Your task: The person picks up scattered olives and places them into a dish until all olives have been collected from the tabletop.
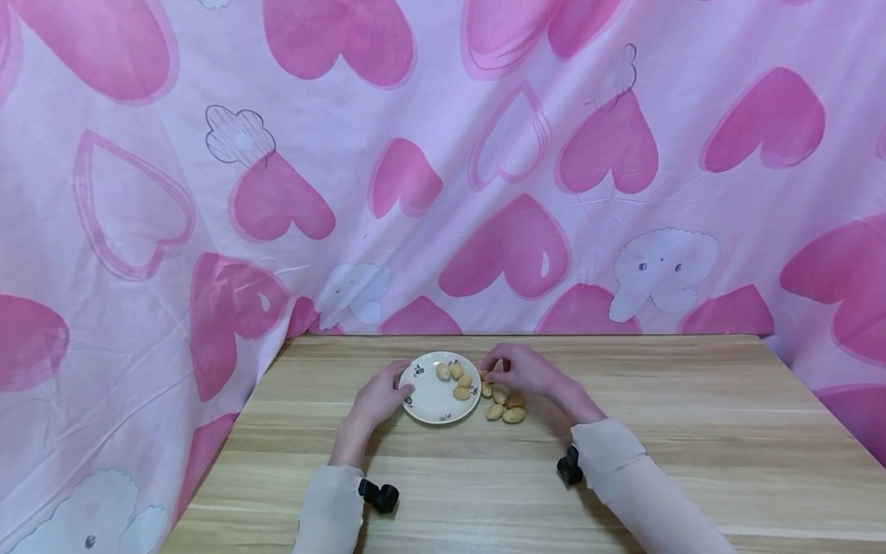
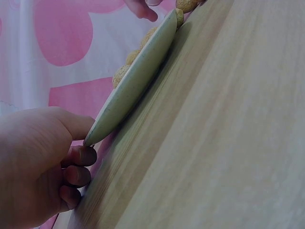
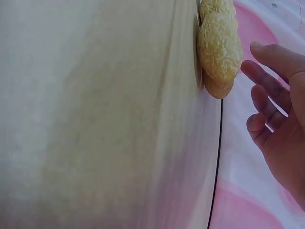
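A small white plate [image 1: 429,404] with little dark prints lies on the table, with several unshelled peanuts [image 1: 443,372] towards its far right side. My left hand [image 1: 379,396] grips the plate's left rim; in the left wrist view its thumb lies over the edge and curled fingers sit beneath. Beside the plate's right rim is a loose group of peanuts [image 1: 513,415]. My right hand [image 1: 522,369] hovers just above the far end of that group. The right wrist view shows its fingers loosely bent, apart from the nearest peanut [image 3: 219,45], with nothing visible held between them.
The wood-grain table [image 1: 457,492] extends to both sides and towards me. Directly behind its far edge hangs a pink cloth [image 1: 429,254] printed with hearts. Each sleeve has a small black camera mount [image 1: 379,496] at the cuff.
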`<state>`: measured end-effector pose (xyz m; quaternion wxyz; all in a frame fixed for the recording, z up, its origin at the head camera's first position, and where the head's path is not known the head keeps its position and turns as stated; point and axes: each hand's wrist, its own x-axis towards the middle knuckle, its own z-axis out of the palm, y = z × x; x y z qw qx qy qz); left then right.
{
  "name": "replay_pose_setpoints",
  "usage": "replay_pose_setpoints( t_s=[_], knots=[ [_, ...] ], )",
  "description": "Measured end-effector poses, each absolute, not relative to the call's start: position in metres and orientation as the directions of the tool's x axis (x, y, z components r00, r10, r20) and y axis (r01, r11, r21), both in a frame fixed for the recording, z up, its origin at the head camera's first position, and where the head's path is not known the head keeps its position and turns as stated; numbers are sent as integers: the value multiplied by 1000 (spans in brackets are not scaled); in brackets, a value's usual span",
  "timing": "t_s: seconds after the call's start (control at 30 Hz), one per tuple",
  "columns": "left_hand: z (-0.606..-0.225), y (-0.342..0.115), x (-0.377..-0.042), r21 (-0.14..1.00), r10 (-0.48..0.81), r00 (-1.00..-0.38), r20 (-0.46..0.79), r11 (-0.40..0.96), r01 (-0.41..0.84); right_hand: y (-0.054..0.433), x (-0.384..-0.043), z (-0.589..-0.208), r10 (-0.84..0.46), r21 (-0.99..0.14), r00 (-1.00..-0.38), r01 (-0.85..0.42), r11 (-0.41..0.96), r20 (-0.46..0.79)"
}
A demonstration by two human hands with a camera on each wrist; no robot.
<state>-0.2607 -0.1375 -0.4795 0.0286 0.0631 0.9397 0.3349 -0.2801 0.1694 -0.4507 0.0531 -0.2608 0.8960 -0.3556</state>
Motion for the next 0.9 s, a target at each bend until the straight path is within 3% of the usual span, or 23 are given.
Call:
replay_pose_setpoints(
  t_s=[0.9],
  knots=[
    [-482,-138,-261,643,133,-991,2,759,103,175,-299,-467,-555,-682,-831,-421,598,26]
  ],
)
